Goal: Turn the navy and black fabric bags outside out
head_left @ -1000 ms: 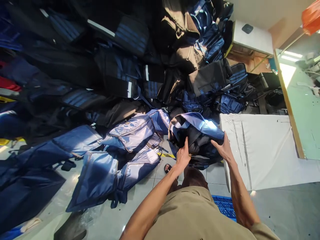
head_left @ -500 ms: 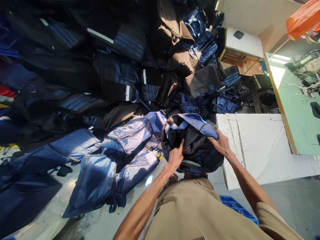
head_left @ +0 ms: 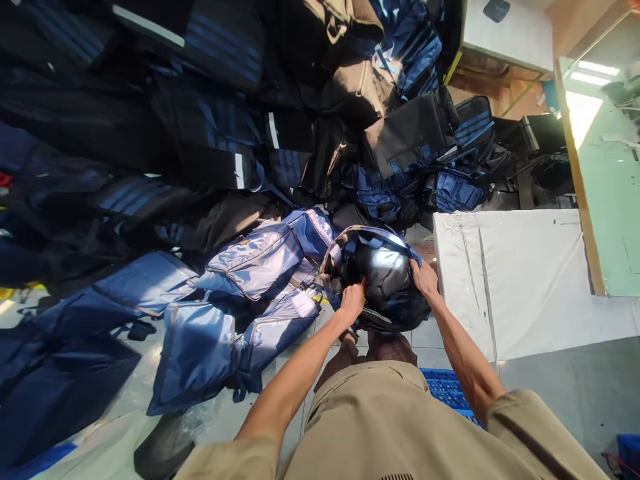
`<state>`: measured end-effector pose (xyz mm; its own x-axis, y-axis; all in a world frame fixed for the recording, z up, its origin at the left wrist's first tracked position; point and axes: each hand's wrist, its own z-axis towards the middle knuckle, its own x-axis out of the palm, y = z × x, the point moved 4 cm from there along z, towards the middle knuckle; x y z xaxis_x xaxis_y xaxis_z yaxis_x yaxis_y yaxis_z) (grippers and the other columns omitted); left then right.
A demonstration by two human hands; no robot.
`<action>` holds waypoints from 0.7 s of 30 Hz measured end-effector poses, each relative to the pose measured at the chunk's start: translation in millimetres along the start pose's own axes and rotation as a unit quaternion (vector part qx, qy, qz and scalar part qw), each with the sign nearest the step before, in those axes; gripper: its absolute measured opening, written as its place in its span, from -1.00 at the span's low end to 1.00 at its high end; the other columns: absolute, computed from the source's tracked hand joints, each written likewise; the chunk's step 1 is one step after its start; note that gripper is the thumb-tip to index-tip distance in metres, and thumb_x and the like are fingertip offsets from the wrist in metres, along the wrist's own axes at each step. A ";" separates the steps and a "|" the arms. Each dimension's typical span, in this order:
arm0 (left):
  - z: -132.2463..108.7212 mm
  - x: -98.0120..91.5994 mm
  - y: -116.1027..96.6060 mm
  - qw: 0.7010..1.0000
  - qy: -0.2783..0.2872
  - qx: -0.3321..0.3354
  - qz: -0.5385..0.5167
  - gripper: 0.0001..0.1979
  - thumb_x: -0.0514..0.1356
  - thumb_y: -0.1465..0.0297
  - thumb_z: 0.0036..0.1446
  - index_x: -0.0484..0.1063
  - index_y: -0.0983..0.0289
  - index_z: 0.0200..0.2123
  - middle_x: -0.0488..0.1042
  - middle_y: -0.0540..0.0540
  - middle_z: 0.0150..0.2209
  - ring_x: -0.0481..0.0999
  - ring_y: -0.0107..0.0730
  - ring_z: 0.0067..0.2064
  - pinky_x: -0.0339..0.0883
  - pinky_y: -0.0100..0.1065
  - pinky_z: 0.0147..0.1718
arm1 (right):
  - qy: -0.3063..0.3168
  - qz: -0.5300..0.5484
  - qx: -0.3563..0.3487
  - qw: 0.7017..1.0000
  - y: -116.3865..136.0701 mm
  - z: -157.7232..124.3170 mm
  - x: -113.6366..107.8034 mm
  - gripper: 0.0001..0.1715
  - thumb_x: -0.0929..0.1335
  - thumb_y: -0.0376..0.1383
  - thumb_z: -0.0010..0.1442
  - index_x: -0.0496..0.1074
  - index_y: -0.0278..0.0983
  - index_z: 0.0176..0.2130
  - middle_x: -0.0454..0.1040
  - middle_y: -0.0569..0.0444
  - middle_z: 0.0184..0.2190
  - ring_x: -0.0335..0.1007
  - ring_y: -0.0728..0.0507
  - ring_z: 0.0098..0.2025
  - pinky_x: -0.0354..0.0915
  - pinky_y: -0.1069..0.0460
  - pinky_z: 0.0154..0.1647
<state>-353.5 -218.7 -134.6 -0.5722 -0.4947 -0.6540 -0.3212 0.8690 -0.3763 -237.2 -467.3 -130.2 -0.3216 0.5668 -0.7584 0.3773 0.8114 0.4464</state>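
Note:
A dark bag (head_left: 395,303) with a blue rim hangs open in front of my legs, its black lining showing. My right hand (head_left: 424,277) is closed on the bag's rim at the right side. At the near left part of the opening, my left hand (head_left: 353,300) has its fingers bent against the bag's edge; what they pinch is too small to make out. Just left of the bag lie shiny blue bags (head_left: 260,257) on the floor.
A big pile of black and blue bags (head_left: 220,133) fills the far side and left. To the right stand a white wrapped block (head_left: 535,280) and a green-topped table (head_left: 610,220). A blue crate (head_left: 445,387) sits by my right leg.
The bag's rim has come lower and nearer with my right hand. My left hand's pointing finger has curled in at the edge. The view has shifted slightly.

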 end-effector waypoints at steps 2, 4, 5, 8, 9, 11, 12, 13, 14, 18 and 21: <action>-8.0 -4.0 3.4 1.000 0.005 -0.001 0.008 -0.40 0.10 0.66 0.38 0.53 0.31 0.41 0.72 0.42 0.03 0.72 0.06 0.14 0.47 -0.18 0.11 | -0.029 0.037 -0.014 0.999 -1.2 -10.4 -10.2 -0.29 0.24 0.24 0.50 0.61 -0.16 0.19 0.70 -0.19 0.05 0.61 -0.43 0.15 0.42 -0.24 0.25; -20.3 -4.4 7.8 1.000 0.008 0.000 0.013 -0.46 0.10 0.66 0.38 0.58 0.30 0.32 0.71 0.41 0.04 0.72 0.06 0.15 0.46 -0.18 0.11 | -0.073 0.081 -0.060 0.992 -7.9 -28.8 -18.3 -0.18 0.29 0.28 0.44 0.51 -0.21 0.34 0.61 -0.24 0.27 0.51 -0.44 0.32 0.37 -0.26 0.37; -26.1 -3.6 9.8 1.000 0.009 0.002 0.014 -0.49 0.11 0.65 0.38 0.60 0.29 0.29 0.71 0.40 0.05 0.71 0.06 0.16 0.46 -0.18 0.12 | -0.085 0.099 -0.091 0.987 -13.0 -38.5 -19.3 -0.08 0.31 0.30 0.40 0.44 -0.23 0.41 0.53 -0.26 0.37 0.43 -0.44 0.40 0.32 -0.26 0.43; -37.9 -0.7 13.6 1.000 0.012 0.004 0.015 -0.57 0.13 0.60 0.41 0.61 0.30 0.22 0.68 0.41 0.09 0.69 0.09 0.18 0.46 -0.15 0.15 | -0.072 0.122 -0.134 0.981 -30.2 -57.9 -8.9 0.12 0.40 0.39 0.25 0.37 -0.28 0.44 0.41 -0.32 0.47 0.35 -0.45 0.46 0.25 -0.28 0.49; -40.0 -0.6 14.4 1.000 0.013 0.005 0.016 -0.60 0.12 0.58 0.43 0.61 0.31 0.21 0.67 0.42 0.10 0.68 0.10 0.19 0.46 -0.14 0.16 | -0.070 0.125 -0.119 0.982 -34.4 -60.1 -3.5 0.10 0.40 0.40 0.22 0.41 -0.29 0.39 0.47 -0.33 0.40 0.40 -0.46 0.39 0.29 -0.28 0.45; -43.1 -3.5 15.8 1.000 0.013 0.010 0.019 -0.63 0.12 0.54 0.46 0.62 0.32 0.19 0.66 0.44 0.11 0.67 0.10 0.20 0.46 -0.13 0.16 | -0.096 0.130 -0.060 0.985 -36.4 -60.8 4.4 -0.06 0.33 0.41 0.27 0.49 -0.27 0.19 0.61 -0.31 0.18 0.52 -0.44 0.19 0.37 -0.26 0.29; -44.7 -6.8 16.7 1.000 0.014 0.014 0.021 -0.65 0.12 0.52 0.47 0.62 0.32 0.18 0.66 0.43 0.12 0.67 0.09 0.20 0.46 -0.14 0.15 | -0.121 0.129 -0.028 0.984 -33.4 -61.0 5.0 -0.14 0.28 0.40 0.31 0.50 -0.25 0.08 0.64 -0.27 0.05 0.54 -0.42 0.08 0.38 -0.24 0.20; -46.7 -11.4 17.7 0.999 0.015 0.021 0.023 -0.67 0.14 0.50 0.47 0.63 0.32 0.16 0.66 0.43 0.12 0.67 0.08 0.21 0.46 -0.15 0.14 | -0.148 0.124 -0.007 0.981 -27.5 -61.9 2.6 -0.20 0.23 0.39 0.36 0.49 -0.22 -0.02 0.65 -0.23 -0.06 0.54 -0.39 -0.01 0.38 -0.20 0.11; -49.4 -17.2 19.3 0.999 0.017 0.029 0.024 -0.70 0.18 0.47 0.46 0.64 0.31 0.13 0.66 0.41 0.11 0.67 0.07 0.20 0.46 -0.18 0.11 | -0.173 0.117 0.001 0.978 -19.0 -64.0 -3.7 -0.25 0.19 0.37 0.39 0.47 -0.19 -0.10 0.64 -0.18 -0.15 0.53 -0.36 -0.08 0.36 -0.17 0.04; -67.7 -46.9 33.8 0.997 0.032 0.074 0.017 -0.85 0.36 0.32 0.35 0.65 0.28 -0.13 0.69 0.25 -0.13 0.70 -0.03 0.00 0.42 -0.28 -0.08 | -0.265 0.075 -0.063 0.959 28.8 -88.4 -70.3 -0.30 0.22 0.35 0.46 0.41 -0.14 -0.30 0.52 0.02 -0.40 0.39 -0.22 -0.30 0.20 -0.06 -0.19; -84.4 -66.4 61.4 0.994 0.022 0.078 -0.080 -0.72 0.48 0.20 0.17 0.56 0.26 -0.38 0.56 0.06 -0.39 0.58 -0.20 -0.26 0.31 -0.31 -0.27 | -0.311 0.026 -0.182 0.933 76.5 -108.0 -132.6 -0.30 0.28 0.33 0.49 0.45 -0.17 -0.31 0.47 0.08 -0.46 0.32 -0.15 -0.35 0.16 -0.03 -0.22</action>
<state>-398.9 -132.1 -58.8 -0.5564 -0.6232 -0.5496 -0.2927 0.7660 -0.5723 -259.4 -465.0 55.8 0.2967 0.5062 -0.8098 0.0228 0.8440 0.5359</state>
